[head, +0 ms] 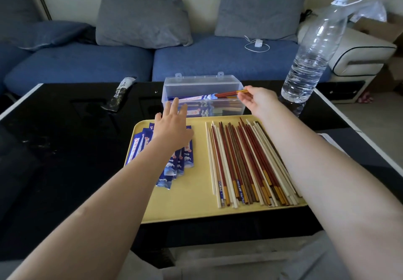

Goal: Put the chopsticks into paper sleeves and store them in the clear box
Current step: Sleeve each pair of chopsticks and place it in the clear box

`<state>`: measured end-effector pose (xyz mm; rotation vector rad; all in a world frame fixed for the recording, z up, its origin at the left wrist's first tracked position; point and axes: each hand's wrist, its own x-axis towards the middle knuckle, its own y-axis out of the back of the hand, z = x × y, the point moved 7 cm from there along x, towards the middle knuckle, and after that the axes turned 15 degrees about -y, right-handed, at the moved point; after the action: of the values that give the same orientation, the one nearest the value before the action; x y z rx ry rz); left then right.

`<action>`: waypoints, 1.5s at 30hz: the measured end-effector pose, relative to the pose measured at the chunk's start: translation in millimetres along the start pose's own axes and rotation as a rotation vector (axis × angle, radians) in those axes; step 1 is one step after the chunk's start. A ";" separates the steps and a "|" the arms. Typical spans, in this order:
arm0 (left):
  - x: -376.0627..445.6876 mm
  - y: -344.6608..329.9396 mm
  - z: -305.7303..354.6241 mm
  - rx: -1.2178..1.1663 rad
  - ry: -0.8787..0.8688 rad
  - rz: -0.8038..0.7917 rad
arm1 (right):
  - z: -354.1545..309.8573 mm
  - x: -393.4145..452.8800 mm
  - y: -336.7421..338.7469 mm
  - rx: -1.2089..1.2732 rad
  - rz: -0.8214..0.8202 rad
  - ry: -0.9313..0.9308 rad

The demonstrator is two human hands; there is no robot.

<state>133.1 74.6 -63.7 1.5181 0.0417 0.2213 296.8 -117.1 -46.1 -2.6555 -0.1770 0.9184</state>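
Right hand [255, 99] pinches sleeved chopsticks [220, 95] over the clear box [202, 105] (lid up). Left hand [172, 127], fingers straight, rests on the box's near edge.

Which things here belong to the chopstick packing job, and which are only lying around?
Job: sleeved pair held by right hand; clear box; paper sleeves under left hand; loose chopsticks; yellow tray.
Lying about: water bottle; dark packet; white cable.

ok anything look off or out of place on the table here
One thing: a dark wrapped packet lies alone on the black table, off the yellow tray. The loose chopsticks and paper sleeves lie tidy; nothing looks spilled or damaged.
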 end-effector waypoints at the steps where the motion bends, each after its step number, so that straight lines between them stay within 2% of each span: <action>1: 0.1 0.8 0.3 0.004 0.000 0.004 | 2.0 -1.6 -4.6 -0.043 0.008 -0.004; 7: -1.2 2.0 2.7 0.024 -0.007 -0.015 | -6.2 3.2 -9.8 -0.203 0.109 0.017; 14: -8.3 14.4 12.3 0.066 -0.010 -0.008 | -9.4 -19.8 -3.5 -0.347 0.042 0.180; 20: -24.8 14.2 25.1 0.227 0.077 -0.255 | 39.6 -52.0 6.8 -0.860 0.003 0.132; 26: -38.7 10.6 18.9 0.296 0.124 -0.378 | 63.3 -63.0 25.5 -0.909 0.071 0.198; 36: -42.1 21.8 32.4 0.239 0.136 -0.221 | 58.1 -65.4 39.2 -0.923 0.055 0.247; 39: -36.0 33.5 36.2 0.162 0.098 -0.080 | 55.9 -66.9 37.9 -0.916 0.042 0.260; 41: -32.6 45.2 37.6 -0.030 0.106 0.084 | 56.7 -69.3 34.5 -0.906 0.001 0.254; 43: -30.8 49.7 37.5 -0.370 0.134 0.242 | 64.1 -72.1 27.5 -0.876 -0.118 0.177; 45: -32.0 45.3 38.9 -0.721 0.175 0.324 | 76.1 -75.6 19.4 -0.831 -0.265 0.045</action>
<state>102.8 32.5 -20.1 0.7762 -0.1347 0.5625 190.6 -132.0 -65.3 -3.2447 -1.0784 0.8064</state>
